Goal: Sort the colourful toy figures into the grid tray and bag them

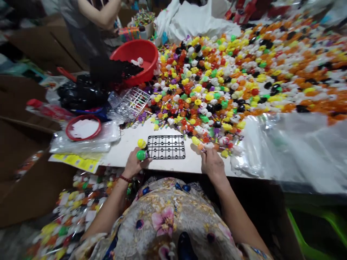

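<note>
On the white tabletop in front of me lies a black plastic grid frame point(166, 147) with openings in rows. My left hand point(133, 163) is at its left edge, fingers closed on small toys with a green head point(141, 155) and a yellow head point(141, 143). Whether those fingers also touch the frame I cannot tell. To the right of the frame, my right hand point(213, 162) pinches several small toys with coloured heads, one with a yellow head point(195, 140), at the near edge of the pile. The fingers partly hide their lower ends.
A large heap of coloured plastic-headed toys point(206, 86) covers the table's far side. Clear plastic bags point(252, 148) lie right. At left are a small red basket point(84, 128), grid frames point(132, 103) and a large red basin point(148, 59). Another person point(89, 25) stands behind.
</note>
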`<state>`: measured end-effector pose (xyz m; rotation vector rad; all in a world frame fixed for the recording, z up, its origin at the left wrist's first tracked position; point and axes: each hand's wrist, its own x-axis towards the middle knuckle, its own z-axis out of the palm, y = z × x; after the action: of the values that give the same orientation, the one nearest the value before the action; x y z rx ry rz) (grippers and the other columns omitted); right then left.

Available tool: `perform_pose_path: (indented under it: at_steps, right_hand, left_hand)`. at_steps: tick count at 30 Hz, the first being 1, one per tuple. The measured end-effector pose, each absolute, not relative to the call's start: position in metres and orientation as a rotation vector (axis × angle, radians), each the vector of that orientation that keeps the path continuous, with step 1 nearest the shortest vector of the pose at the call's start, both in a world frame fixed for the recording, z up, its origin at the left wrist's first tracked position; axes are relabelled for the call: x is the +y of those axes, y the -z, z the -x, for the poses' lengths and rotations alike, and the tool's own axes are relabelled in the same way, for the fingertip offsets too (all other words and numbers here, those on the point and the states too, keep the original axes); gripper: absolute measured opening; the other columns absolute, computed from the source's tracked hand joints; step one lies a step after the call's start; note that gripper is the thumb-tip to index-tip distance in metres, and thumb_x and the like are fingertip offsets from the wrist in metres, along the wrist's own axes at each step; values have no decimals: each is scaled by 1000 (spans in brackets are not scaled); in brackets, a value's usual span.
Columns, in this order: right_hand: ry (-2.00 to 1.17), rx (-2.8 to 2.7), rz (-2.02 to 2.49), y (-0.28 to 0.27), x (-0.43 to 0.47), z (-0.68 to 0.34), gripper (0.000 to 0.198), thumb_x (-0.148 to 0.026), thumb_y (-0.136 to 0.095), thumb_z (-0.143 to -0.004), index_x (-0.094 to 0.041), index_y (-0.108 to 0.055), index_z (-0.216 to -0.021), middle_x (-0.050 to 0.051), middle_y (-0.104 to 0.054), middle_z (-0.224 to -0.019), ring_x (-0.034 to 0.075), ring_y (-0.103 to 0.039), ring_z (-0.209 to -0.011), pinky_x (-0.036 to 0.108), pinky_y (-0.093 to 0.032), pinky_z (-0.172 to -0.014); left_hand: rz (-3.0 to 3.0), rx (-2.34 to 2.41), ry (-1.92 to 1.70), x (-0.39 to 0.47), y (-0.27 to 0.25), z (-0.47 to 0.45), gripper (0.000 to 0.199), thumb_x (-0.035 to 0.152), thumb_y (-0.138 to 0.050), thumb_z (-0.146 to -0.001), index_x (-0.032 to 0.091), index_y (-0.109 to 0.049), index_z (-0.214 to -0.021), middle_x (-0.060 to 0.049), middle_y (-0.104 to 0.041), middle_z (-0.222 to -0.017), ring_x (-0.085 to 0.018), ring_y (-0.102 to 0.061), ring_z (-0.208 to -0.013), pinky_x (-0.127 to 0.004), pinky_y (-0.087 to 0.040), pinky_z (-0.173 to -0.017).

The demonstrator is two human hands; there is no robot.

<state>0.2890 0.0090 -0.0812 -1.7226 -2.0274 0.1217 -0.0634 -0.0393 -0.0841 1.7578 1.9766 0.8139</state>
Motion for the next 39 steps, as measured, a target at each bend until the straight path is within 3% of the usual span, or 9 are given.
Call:
perform_pose_path:
  at_steps: [6,12,16,23,29,32,35,39]
  right_hand:
    - [-1009,-1900,1427,57,32,-188,14,-27,-55,-84,-21,-60,-95,2,-66,-77,18,-60,-68,27,-46,-64]
    - [-1296,-1908,1243,55,62,-93,10,-17,-60,-80,-19,-64,-90,1,-71,-86,17,-63,-80,27,-46,-73]
    - [-1260,-2055,1248,60,71,-79,17,-11,-60,-80,-20,-66,-93,1,-72,-89,19,-64,-86,27,-45,-77]
    - [-1091,-2352,1183,64,72,-86,14,-15,-56,-87,-20,-66,-96,4,-72,-91,19,-63,-85,26,-43,-75]
    - [-1035,-2378,1131,63,67,-84,13,-13,-56,-88,-20,-65,-93,4,-71,-94,18,-63,-86,25,-44,-77]
    - [-1002,-2310,1164,58,69,-105,15,-17,-59,-89,-20,-64,-103,5,-71,-100,18,-64,-90,27,-46,-81]
    - [-780,-2143,1447,55,74,-149,18,-23,-57,-92,-17,-62,-108,10,-69,-101,21,-63,-90,30,-46,-80]
    - [-336,-2078,1789,57,82,-200,13,-20,-53,-91,-15,-59,-101,13,-66,-96,24,-61,-87,31,-46,-75]
  left_hand:
    - [-1828,1907,-765,-38,81,63,27,44,-68,-77,21,-53,-77,1,-56,-73,-17,-54,-69,-31,-42,-65]
    - [-1931,1922,-719,-38,79,61,23,41,-63,-81,21,-55,-77,-1,-58,-76,-18,-54,-73,-31,-42,-68]
    - [-2024,1909,-685,-37,80,62,21,40,-59,-85,21,-57,-78,-2,-60,-79,-19,-54,-75,-31,-42,-69]
    - [-2082,1887,-644,-37,81,61,20,39,-57,-87,20,-60,-80,-4,-61,-83,-20,-54,-77,-32,-42,-70]
    - [-2082,1909,-624,-37,81,61,17,37,-61,-86,20,-61,-82,-3,-60,-81,-20,-54,-77,-32,-41,-69]
    - [-2075,1915,-632,-37,81,61,18,37,-62,-85,20,-61,-80,-2,-59,-79,-19,-54,-76,-31,-41,-69]
    - [-2081,1889,-667,-37,80,60,18,38,-62,-85,21,-61,-78,-2,-59,-77,-19,-54,-76,-32,-41,-70]
    - [-2086,1858,-717,-37,78,59,20,39,-60,-85,22,-61,-76,-2,-59,-76,-20,-55,-76,-33,-42,-70]
